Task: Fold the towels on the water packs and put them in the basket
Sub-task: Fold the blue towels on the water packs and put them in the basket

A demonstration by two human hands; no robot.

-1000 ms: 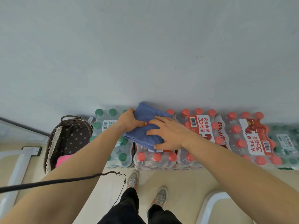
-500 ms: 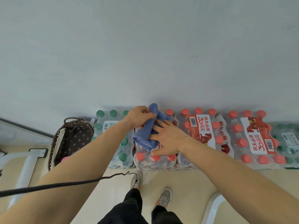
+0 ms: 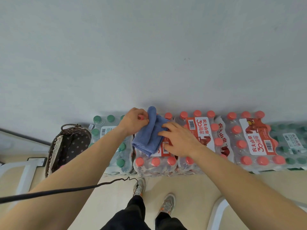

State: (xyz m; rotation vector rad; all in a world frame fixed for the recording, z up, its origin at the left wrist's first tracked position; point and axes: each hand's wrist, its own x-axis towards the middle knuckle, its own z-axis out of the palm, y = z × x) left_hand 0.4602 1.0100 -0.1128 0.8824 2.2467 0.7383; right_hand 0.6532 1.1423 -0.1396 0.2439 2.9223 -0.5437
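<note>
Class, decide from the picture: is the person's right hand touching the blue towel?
Touching. The head view shows the right hand laying straight fingers on the blue towel, with no gap between them.

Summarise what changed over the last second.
The left hand lifted the left edge of the blue towel and folded it rightward; the towel is narrower, its fold raised. The right hand still presses its right side. The basket and water packs are unmoved.

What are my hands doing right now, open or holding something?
Left hand: fingers curled round a raised fold of the blue towel, holding it.
Right hand: open, fingers straight, pressing the blue towel onto the water pack.
</note>
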